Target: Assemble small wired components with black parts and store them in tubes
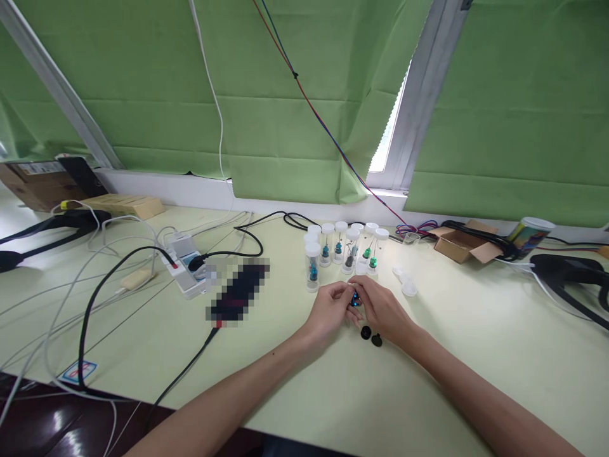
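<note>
My left hand (329, 307) and my right hand (381, 307) meet just above the table. Their closed fingers pinch a small dark piece with blue glints (355, 299), mostly covered by the fingertips. Two small black round parts, one (365, 332) beside the other (377, 340), lie just below my right hand. Behind the hands several clear vials with white caps stand upright. The nearest vial (313, 270) holds a blue-green piece; a vial at the right (375, 252) holds a green piece with a thin stem. Small clear plastic pieces (408, 287) lie right of my right hand.
A phone-like dark object (240, 292), blurred out, lies left of my hands on a cable. Beyond it are a white power strip (188, 273) and tangled cords. An open cardboard box (459, 244) and a printed canister (530, 235) stand at the back right.
</note>
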`<state>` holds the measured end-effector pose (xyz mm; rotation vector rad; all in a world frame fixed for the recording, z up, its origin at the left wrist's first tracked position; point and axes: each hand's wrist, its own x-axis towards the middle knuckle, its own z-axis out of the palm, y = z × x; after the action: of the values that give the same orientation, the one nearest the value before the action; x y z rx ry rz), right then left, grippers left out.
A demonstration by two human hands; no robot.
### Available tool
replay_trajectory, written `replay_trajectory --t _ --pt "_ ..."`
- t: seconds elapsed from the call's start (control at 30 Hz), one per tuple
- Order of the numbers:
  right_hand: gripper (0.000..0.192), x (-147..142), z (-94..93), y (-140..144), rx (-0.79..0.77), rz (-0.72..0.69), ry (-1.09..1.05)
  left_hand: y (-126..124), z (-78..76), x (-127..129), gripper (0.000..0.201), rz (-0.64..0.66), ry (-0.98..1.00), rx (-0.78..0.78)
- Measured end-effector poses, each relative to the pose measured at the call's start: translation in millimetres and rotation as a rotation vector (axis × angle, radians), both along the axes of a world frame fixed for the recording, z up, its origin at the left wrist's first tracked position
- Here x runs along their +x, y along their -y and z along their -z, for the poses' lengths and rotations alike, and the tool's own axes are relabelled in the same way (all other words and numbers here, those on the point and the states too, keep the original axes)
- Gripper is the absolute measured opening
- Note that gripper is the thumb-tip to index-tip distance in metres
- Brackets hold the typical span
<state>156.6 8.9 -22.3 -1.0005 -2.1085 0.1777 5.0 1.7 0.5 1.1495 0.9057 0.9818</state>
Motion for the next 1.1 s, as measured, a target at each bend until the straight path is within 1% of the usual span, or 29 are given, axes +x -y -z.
replay_trajectory --t 0.2,0.5,0.83,1.1 --pt "0.021 0.0 -1.5 -0.5 0.015 -0.003 -0.008 -2.9 5.1 -1.9 0.026 -0.002 0.014 0.030" --pt "0.021 1.3 -2.0 1.4 0.026 -0.012 -0.044 -1.8 -2.2 -2.5 0.032 -0.002 0.060 0.027" --pt "0.019 -0.5 -4.6 3.0 0.054 0.004 -0.077 -3.2 0.1 -2.7 0.035 -0.006 0.036 0.139" --pt "0.019 0.1 -3.5 2.8 0.037 0.012 -0.082 -1.0 0.0 -2.0 0.033 -0.010 0.024 0.164"
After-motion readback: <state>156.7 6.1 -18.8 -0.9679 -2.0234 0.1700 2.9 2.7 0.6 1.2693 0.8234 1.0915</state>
